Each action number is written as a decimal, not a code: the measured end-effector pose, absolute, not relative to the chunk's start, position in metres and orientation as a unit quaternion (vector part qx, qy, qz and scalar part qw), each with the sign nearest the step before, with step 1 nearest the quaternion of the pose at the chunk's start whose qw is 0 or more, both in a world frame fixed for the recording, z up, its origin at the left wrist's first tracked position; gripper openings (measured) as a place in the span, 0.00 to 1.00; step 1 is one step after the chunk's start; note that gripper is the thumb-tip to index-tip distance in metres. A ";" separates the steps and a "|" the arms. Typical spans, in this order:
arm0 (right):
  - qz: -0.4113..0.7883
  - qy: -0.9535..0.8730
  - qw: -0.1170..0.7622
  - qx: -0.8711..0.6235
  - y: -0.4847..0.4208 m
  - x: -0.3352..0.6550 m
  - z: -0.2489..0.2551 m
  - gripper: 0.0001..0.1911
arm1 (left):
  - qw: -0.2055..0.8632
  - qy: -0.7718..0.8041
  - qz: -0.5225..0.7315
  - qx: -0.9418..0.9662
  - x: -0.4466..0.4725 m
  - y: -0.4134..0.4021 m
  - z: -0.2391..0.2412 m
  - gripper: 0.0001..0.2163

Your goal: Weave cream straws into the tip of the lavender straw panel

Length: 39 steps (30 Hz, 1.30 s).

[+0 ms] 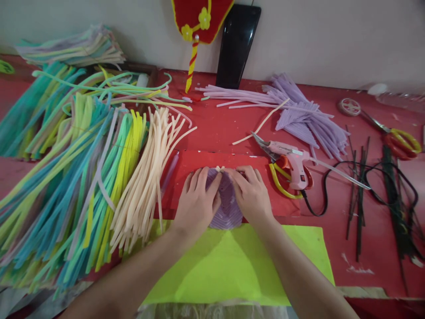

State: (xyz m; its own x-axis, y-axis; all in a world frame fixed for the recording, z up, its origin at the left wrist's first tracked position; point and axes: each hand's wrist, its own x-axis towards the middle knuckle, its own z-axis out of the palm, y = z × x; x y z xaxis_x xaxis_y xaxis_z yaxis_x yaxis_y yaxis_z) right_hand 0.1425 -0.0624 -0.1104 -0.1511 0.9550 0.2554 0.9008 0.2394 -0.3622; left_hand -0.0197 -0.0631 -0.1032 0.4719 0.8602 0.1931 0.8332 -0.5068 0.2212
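A purple leaf-shaped piece (227, 204) made of pipe cleaners lies on a red board (282, 201) in front of me. My left hand (196, 201) presses on its left half, fingers laid flat and close together. My right hand (249, 191) presses on its right half the same way. The fingertips of both hands meet at a small cream tip (220, 169) at the piece's far end. The middle and near end of the purple piece show between my hands.
A lime-green sheet (232, 266) lies under my wrists. Large bundles of coloured pipe cleaners (83, 168) fill the left. A pink glue gun (294, 160) and yellow-handled scissors (277, 177) lie right of my hands. Purple pipe cleaners (299, 113), dark wire stems (358, 195), and more scissors (398, 139) lie farther right.
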 end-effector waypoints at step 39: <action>0.057 -0.752 0.222 -0.618 -0.063 0.141 -0.111 0.16 | 0.031 0.529 0.115 0.840 -0.019 -0.065 -0.098 0.20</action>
State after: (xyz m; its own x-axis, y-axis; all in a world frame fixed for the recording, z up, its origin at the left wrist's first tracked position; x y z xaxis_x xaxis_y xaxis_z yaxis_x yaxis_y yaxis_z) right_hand 0.1414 -0.0628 -0.1105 -0.1376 0.9551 0.2623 0.9042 0.2292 -0.3604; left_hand -0.0191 -0.0651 -0.0980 0.4141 0.8960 0.1604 0.8815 -0.4387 0.1747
